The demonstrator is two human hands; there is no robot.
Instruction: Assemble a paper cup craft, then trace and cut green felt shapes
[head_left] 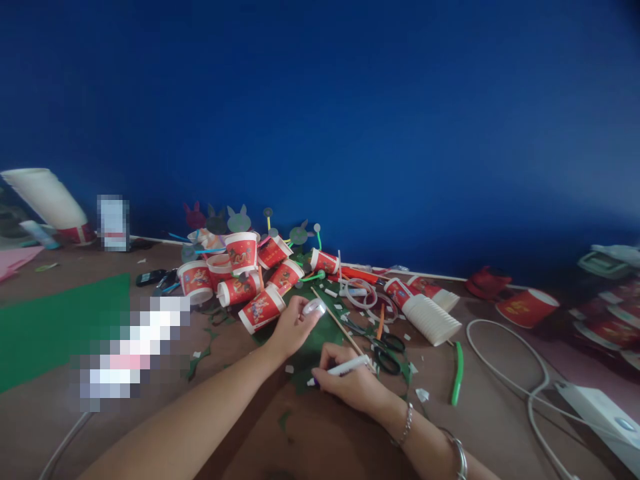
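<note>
A white marker (345, 367) is gripped in the right hand (353, 383), the fingers closed around its barrel and its tip pressed down on a dark green sheet (320, 343) lying on the brown bench (500, 400) at the centre of the view. A small white roll of tape (315, 307) is held under the left hand (293, 327), the fingers curled narrowly over it at the sheet's 12 o'clock edge. The two hands are near each other, the left at about 11 o'clock from the right. Bracelets (407, 424) are worn on the right wrist.

A thin wooden stick (336, 320) is laid slantwise just beside the left hand, and black-handled scissors (385, 350) are found at 2 o'clock from the right hand. A heap of red paper cups (243, 277), some upright and some tipped over, is piled at 11 o'clock from the left hand, with paper shapes on straws behind it. A stack of white cups (430, 319) is seen on its side at 2 o'clock, and a green straw (457, 373) at 3 o'clock from the right hand. A large green sheet (50, 327) is spread at 9 o'clock. A white cable (505, 367) is looped at the right, and white paper scraps are scattered around the dark green sheet.
</note>
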